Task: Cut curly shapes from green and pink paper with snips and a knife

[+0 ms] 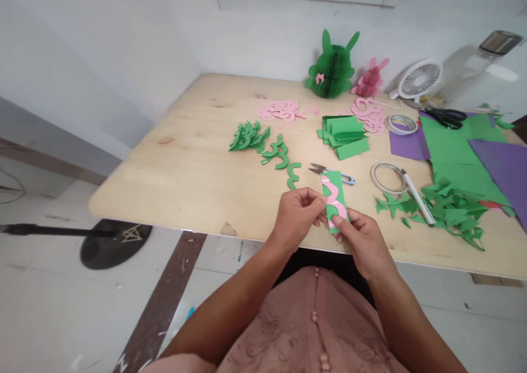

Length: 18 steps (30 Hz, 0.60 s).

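Observation:
Near the table's front edge I hold a green paper strip [338,184] upright, with a wavy pink paper cut-out [334,189] lying against its face. My right hand [364,238] grips the strip's lower end, its thumb pressing on the pink piece. The fingers of my left hand [297,216] are pinched together at the strip's left edge; their tips are partly hidden. Just beyond the strip lie small thread snips [346,177] with blue handles. A wavy green cut-out [293,175] rests near my left hand, trailing from a pile of similar green cut-outs [247,137].
Folded green strips [346,134] and pink cut-outs [280,110] lie farther back. Tape rolls [401,124], a white pen [418,198], green scraps [457,213] and black scissors [447,117] are on the right. A green honeycomb paper rabbit [332,71] and small fan [420,79] stand at the wall.

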Motion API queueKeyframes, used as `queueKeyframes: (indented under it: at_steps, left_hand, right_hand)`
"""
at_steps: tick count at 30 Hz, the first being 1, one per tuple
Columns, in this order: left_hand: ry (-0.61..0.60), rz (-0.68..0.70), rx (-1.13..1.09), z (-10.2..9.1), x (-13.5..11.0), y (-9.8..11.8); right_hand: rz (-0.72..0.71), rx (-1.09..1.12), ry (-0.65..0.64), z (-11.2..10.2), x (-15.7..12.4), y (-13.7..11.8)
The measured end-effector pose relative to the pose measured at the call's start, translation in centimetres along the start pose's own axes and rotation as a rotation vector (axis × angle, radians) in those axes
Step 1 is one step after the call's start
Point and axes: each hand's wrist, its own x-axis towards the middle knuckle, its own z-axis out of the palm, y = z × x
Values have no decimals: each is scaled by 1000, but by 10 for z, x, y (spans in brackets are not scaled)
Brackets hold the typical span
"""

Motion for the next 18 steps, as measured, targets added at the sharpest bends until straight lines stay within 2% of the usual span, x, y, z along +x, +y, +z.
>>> queueKeyframes:
  at_steps: [18]
  left_hand:
    - [-9,-12,-15,3,5,-1]
  right_hand:
    - [-21,1,64,0,1,0]
